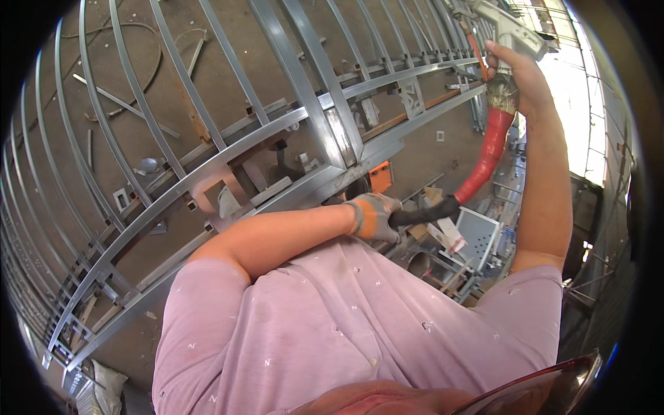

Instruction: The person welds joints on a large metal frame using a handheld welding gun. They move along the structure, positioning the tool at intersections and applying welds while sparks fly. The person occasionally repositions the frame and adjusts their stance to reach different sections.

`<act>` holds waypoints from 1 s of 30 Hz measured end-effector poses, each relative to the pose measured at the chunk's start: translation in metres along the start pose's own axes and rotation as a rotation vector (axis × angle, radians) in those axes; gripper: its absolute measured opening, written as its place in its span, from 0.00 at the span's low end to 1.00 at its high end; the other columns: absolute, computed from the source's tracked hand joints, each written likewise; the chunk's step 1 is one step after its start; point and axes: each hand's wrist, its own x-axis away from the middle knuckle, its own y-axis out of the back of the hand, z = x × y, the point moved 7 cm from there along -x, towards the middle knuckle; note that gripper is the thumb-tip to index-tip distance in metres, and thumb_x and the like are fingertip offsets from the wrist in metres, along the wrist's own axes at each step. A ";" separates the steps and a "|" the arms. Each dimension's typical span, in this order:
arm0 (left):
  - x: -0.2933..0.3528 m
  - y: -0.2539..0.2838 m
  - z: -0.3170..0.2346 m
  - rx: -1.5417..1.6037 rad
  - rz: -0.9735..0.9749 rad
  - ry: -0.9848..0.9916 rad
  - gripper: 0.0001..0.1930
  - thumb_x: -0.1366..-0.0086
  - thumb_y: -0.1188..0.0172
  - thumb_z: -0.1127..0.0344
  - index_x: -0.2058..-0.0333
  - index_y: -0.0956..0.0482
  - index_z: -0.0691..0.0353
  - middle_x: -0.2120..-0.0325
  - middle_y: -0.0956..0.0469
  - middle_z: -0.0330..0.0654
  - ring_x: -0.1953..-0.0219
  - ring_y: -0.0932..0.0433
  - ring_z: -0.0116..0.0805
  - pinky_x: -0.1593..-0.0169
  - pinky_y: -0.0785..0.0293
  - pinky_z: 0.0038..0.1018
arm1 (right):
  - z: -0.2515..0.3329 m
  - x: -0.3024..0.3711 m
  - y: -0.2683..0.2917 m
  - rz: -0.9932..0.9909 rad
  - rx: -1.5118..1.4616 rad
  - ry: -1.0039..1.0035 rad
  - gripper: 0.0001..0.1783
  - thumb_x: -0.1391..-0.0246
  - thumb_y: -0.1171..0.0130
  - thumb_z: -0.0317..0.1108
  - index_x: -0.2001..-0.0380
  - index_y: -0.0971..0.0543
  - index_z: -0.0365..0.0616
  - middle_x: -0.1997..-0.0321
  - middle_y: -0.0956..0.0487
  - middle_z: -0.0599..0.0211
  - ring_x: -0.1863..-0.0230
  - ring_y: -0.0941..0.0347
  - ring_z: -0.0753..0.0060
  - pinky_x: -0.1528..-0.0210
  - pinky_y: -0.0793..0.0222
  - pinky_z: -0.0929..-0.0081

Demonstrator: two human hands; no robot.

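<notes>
My right hand (527, 77), bare, is up at the far right, closed round the lower end of a pale grey gun-shaped tool (513, 33). From that end a thick hose (490, 149) hangs down, wrapped in red with a black stretch below. My left hand (373, 216), in an orange and grey work glove, crosses in front of my chest and grips the hose's black part; the glove hides some of its fingers. The tool's front is beside a shiny metal railing (304, 111) of long bars. Whether they touch, I cannot tell.
The railing spans the left and far side, with its rails passing close to my left forearm. Below lie an orange box (380, 177), a perforated grey panel (477, 230) and scraps of cardboard. Metal offcuts and a loose cable (159, 59) lie on the brown floor.
</notes>
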 end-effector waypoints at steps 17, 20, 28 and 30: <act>0.185 -0.016 -0.083 0.142 -0.723 0.141 0.23 0.45 0.22 0.70 0.50 0.15 0.66 0.69 0.16 0.38 0.68 0.19 0.28 0.61 0.22 0.29 | -0.166 0.029 -0.031 0.306 -0.922 -0.072 0.15 0.27 0.36 0.42 0.56 0.20 0.38 0.63 0.14 0.58 0.66 0.16 0.62 0.60 0.15 0.60; 0.205 -0.016 -0.110 0.334 -0.785 0.004 0.30 0.46 0.22 0.78 0.43 0.18 0.64 0.58 0.12 0.41 0.58 0.15 0.29 0.52 0.19 0.28 | -0.160 0.032 -0.059 0.463 -0.989 -0.060 0.17 0.26 0.38 0.44 0.56 0.19 0.37 0.63 0.14 0.58 0.65 0.15 0.62 0.58 0.15 0.60; 0.259 0.014 -0.149 0.412 -0.960 -0.366 0.45 0.49 0.22 0.87 0.30 0.26 0.62 0.41 0.16 0.56 0.44 0.12 0.44 0.46 0.11 0.40 | -0.136 -0.001 -0.144 0.665 -0.961 -0.124 0.13 0.29 0.33 0.46 0.57 0.17 0.48 0.62 0.13 0.70 0.62 0.14 0.71 0.62 0.16 0.71; 0.265 0.025 -0.149 0.423 -1.062 -0.264 0.44 0.52 0.21 0.85 0.33 0.24 0.68 0.45 0.14 0.53 0.50 0.11 0.39 0.48 0.11 0.36 | -0.130 -0.010 -0.163 0.609 -0.895 -0.164 0.14 0.31 0.31 0.48 0.59 0.17 0.50 0.64 0.13 0.71 0.65 0.16 0.72 0.66 0.19 0.71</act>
